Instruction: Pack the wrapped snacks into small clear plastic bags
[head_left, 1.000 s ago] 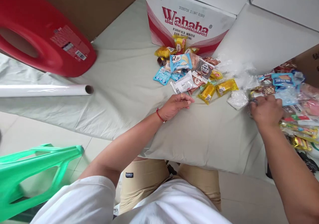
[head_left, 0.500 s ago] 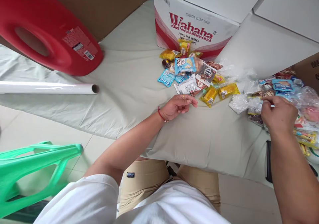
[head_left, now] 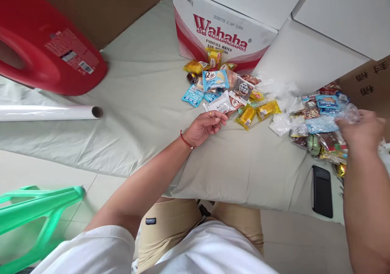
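Observation:
My left hand [head_left: 204, 128], with a red cord at its wrist, rests on the cloth with fingers loosely curled. Its fingertips are beside a white snack packet [head_left: 219, 104] at the near edge of a pile of small snacks; nothing shows in it. In that pile lie a blue packet [head_left: 215, 81] and yellow-wrapped cakes [head_left: 268, 109]. At the right, my right hand [head_left: 362, 129] is closed on clear plastic wrap [head_left: 350, 113] over a second pile of snacks. Crumpled clear bags [head_left: 280, 123] lie between the piles.
A Wahaha carton [head_left: 225, 34] and white boxes [head_left: 329, 50] stand behind the snacks. A red jug [head_left: 76, 58] and white roll [head_left: 48, 113] are at the left. A black phone [head_left: 322, 192] lies near the front edge. A green stool [head_left: 39, 213] stands lower left.
My right hand has moved right across the second pile and now grips clear plastic, uncovering more packets and the phone. The view has shifted rightward; my left hand stays by the white packet.

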Tool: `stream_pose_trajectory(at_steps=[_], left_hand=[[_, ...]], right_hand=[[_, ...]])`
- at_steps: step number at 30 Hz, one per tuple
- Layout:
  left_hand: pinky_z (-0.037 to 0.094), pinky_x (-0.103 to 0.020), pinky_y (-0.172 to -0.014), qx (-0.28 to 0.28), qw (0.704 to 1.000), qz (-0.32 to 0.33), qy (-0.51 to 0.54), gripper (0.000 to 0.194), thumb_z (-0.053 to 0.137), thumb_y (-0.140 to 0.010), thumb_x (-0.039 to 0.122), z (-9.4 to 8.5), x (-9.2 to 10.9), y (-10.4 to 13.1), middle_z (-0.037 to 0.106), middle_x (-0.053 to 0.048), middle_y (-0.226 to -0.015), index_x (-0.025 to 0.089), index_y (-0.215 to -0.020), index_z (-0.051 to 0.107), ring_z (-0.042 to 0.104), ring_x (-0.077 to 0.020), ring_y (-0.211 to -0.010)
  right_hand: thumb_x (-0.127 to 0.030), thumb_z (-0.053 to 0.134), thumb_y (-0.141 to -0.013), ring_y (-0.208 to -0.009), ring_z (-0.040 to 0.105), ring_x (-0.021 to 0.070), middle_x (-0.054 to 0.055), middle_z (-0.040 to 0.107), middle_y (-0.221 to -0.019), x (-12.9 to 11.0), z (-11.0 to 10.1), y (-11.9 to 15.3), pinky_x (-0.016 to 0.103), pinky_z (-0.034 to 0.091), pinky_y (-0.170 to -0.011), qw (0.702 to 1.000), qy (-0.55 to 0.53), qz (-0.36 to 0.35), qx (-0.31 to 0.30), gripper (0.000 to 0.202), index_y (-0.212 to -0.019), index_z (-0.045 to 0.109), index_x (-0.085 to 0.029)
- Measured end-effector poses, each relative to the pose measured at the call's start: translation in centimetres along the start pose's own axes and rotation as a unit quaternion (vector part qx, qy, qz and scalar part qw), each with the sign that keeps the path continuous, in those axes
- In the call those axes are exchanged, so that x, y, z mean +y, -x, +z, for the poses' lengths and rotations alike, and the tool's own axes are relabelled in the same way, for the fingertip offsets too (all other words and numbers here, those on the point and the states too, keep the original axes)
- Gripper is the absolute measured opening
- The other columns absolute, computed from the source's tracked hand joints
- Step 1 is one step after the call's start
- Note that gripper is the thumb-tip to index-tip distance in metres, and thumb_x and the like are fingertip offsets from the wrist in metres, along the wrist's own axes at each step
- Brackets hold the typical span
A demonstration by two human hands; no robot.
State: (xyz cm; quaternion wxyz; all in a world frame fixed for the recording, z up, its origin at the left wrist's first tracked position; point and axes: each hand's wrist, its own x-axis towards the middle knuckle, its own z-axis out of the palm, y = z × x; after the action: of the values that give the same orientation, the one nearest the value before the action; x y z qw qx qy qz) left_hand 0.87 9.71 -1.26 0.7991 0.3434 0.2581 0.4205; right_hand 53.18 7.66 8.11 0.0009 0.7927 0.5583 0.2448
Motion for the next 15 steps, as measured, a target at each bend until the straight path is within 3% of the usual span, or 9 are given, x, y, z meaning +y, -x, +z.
stream_pose_trajectory(at_steps=[3,5,8,15], left_hand=[[0.036,-0.021,-0.052,-0.001,1.0,-0.001,-0.004,0.037,0.084,-0.068,0.035,0.0,-0.1,0.0,0.072,-0.006,-0.087,0.011,-0.095,0.078,0.052,-0.0075,-0.06],[0.036,-0.021,-0.053,-0.001,1.0,0.0,-0.008,0.037,0.085,-0.068,0.035,0.0,-0.1,0.0,0.072,-0.006,-0.087,0.012,-0.095,0.077,0.052,-0.0074,-0.06],[0.037,-0.021,-0.054,-0.005,1.0,-0.003,-0.017,0.036,0.084,-0.068,0.034,0.0,-0.2,0.1,0.071,-0.005,-0.086,0.012,-0.096,0.077,0.052,-0.0075,-0.061],[0.038,-0.021,-0.056,-0.007,0.999,-0.004,-0.041,0.036,0.084,-0.066,0.032,-0.1,-0.6,0.0,0.071,-0.004,-0.086,0.012,-0.095,0.077,0.052,-0.0073,-0.062]], right_hand=[[-0.027,0.047,-0.096,-0.097,0.057,0.0274,0.017,0.063,-0.106,-3.7,0.4,3.5,0.036,0.044,-0.083,0.995,0.026,-0.027,-0.092,0.04,-0.124,0.07,-0.01],[-0.027,0.038,-0.1,-0.111,0.054,0.0319,0.019,0.062,-0.118,-5.7,0.3,6.0,0.039,0.043,-0.088,0.991,0.051,-0.06,-0.104,0.043,-0.126,0.069,-0.012],[-0.039,0.037,-0.102,-0.121,0.048,0.0383,0.025,0.056,-0.13,-6.9,-0.2,8.2,0.044,0.042,-0.09,0.987,0.091,-0.085,-0.106,0.05,-0.135,0.061,-0.01],[-0.055,0.036,-0.101,-0.124,0.047,0.0416,0.027,0.054,-0.136,-6.4,-1.8,5.7,0.052,0.043,-0.09,0.973,0.108,-0.076,-0.188,0.063,-0.142,0.056,-0.013]])
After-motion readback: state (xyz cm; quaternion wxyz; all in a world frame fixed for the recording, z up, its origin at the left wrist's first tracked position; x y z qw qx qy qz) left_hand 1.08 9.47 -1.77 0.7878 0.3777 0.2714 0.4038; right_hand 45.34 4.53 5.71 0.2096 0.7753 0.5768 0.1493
